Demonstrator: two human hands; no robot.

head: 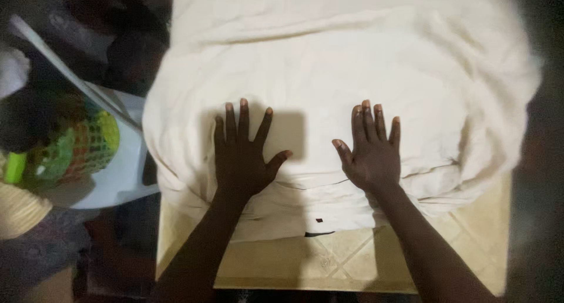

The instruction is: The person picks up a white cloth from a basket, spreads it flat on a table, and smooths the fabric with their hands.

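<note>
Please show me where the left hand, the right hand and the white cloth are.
left hand (239,161), head view, back of the hand
right hand (370,155), head view, back of the hand
white cloth (329,62), head view, flat top

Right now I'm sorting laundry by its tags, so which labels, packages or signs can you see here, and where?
Small dark tag: on the near folded edge of the cream cloth, between the two forearms; tiny, squarish, too small to make out.
Dark strip: just below it, at the cloth's bottom edge; possibly another label.
No packages, signs or screens show.
</note>
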